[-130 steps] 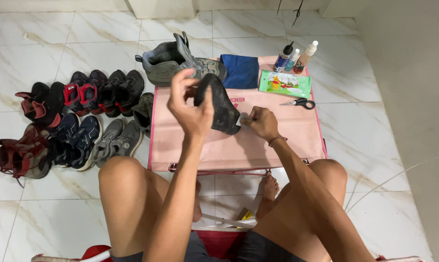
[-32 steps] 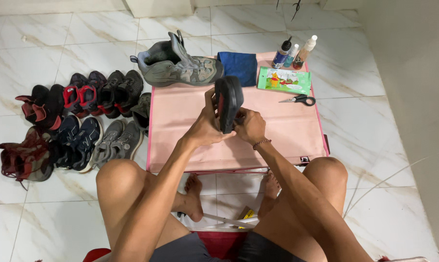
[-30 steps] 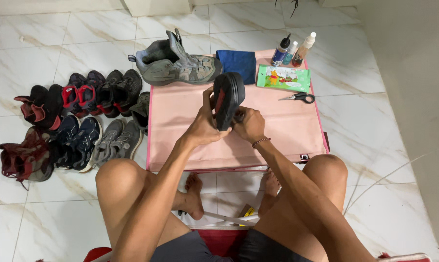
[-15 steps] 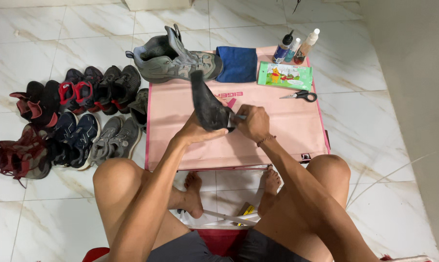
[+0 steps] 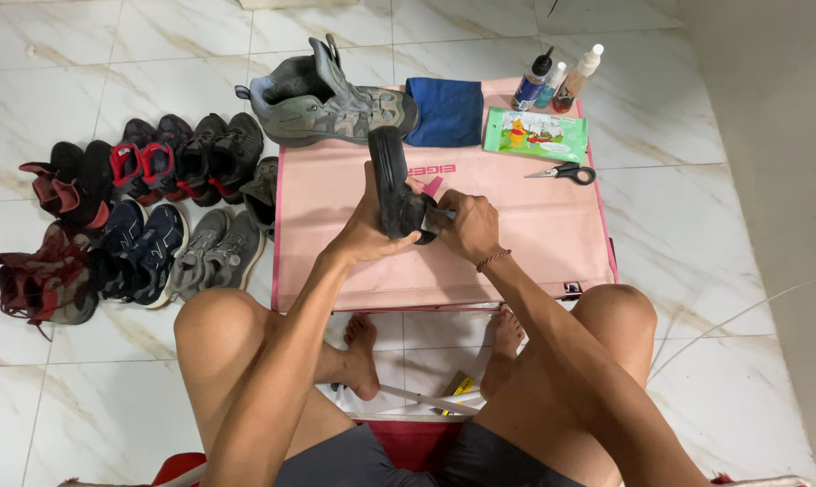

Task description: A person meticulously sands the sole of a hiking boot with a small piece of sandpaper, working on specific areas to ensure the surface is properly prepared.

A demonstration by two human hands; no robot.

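Marble floor tiles (image 5: 110, 54) surround a pink case (image 5: 516, 234) where the left hand (image 5: 364, 236) grips a dark insole (image 5: 394, 194) upright above it, the right hand (image 5: 466, 225) pinching its lower edge. That insole looks floppy; a loose pinch could let it fold over or slip free.
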